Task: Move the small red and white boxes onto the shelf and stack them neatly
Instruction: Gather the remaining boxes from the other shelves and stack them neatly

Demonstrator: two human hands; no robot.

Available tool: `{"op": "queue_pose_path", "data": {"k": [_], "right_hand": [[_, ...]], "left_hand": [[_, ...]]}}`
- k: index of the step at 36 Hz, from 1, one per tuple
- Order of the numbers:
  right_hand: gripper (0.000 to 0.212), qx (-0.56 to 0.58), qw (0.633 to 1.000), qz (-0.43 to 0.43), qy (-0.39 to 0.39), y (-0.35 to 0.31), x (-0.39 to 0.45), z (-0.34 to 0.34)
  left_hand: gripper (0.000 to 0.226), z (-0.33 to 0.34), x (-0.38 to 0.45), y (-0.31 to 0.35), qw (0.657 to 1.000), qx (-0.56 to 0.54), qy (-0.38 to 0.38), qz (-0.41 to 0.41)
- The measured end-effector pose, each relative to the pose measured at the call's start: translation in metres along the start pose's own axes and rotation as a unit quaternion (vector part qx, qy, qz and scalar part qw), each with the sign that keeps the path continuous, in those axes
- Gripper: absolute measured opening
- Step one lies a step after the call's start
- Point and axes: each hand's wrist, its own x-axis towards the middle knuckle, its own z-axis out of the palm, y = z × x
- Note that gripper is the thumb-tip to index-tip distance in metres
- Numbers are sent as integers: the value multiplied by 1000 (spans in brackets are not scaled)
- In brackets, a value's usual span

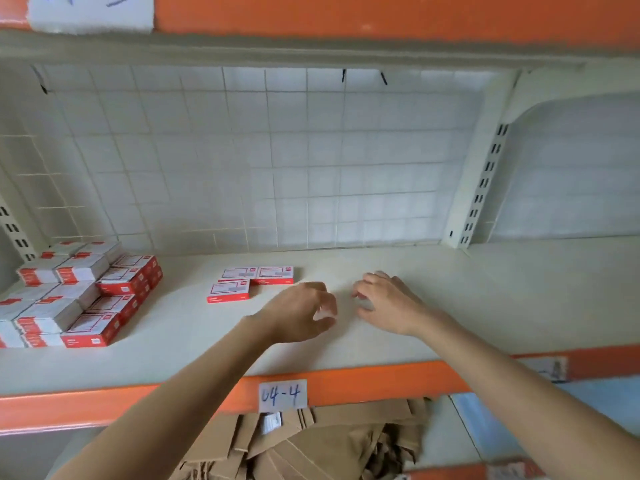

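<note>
Three small red and white boxes (pixel 251 283) lie flat on the cream shelf (pixel 450 306), left of centre. A larger group of the same boxes (pixel 79 292) is stacked in rows at the shelf's left end. My left hand (pixel 299 313) hovers over the shelf just right of the three loose boxes, fingers loosely curled, holding nothing. My right hand (pixel 388 303) is beside it, fingers loosely curled and empty, fingertips near the shelf surface. Neither hand touches a box.
A wire grid back panel (pixel 277 161) closes the shelf behind. The orange front rail (pixel 363 379) carries a paper label "04-4" (pixel 282 396). Brown cardboard pieces (pixel 329 441) lie on the level below. Another orange shelf edge (pixel 381 12) runs overhead.
</note>
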Motion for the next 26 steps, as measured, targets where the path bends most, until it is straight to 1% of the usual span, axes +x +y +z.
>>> {"op": "queue_pose_path", "data": {"k": [5, 9, 14, 19, 22, 26], "right_hand": [[35, -9, 999, 29, -22, 59, -61, -21], [33, 2, 998, 61, -24, 107, -119, -43], [30, 23, 994, 106, 0, 173, -190, -66], [29, 54, 986, 156, 22, 236, -253, -82], [30, 63, 979, 190, 30, 269, -281, -87], [28, 75, 973, 214, 44, 310, -302, -91]], "left_hand": [[20, 11, 46, 64, 999, 7, -13, 35], [21, 25, 85, 129, 998, 8, -11, 62], [21, 45, 136, 209, 996, -2, -6, 87], [16, 62, 181, 278, 995, -43, 5, 93], [12, 73, 205, 312, 993, -72, 2, 93], [14, 89, 237, 351, 990, -92, 1, 108]]}}
